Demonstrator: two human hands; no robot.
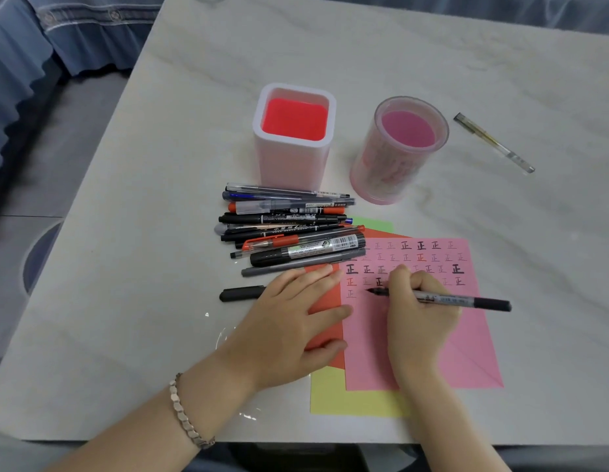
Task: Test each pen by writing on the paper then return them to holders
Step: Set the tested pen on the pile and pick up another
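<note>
- Your left wrist wears a metal link bracelet [187, 413], closest to the lens.
- Your left hand [289, 321] lies flat with fingers straight, pressing on the red sheet [327, 301] and the edge of the pink paper [466, 352].
- Your right hand [419, 318] has its fingers curled round a black marker [459, 299], with the tip down on the pink paper among rows of written characters.
- A yellow sheet [347, 396] and a green sheet [371, 224] peek out beneath the pink one.
- A black cap [242, 294] lies just left of your left hand.
- The pile of pens [289, 229] lies on the marble table [194, 97], in front of the square white holder [293, 137].
- The round pink holder [398, 148] stands to its right; both holders hold no pens.
- One clear pen [494, 143] lies apart at the far right.
</note>
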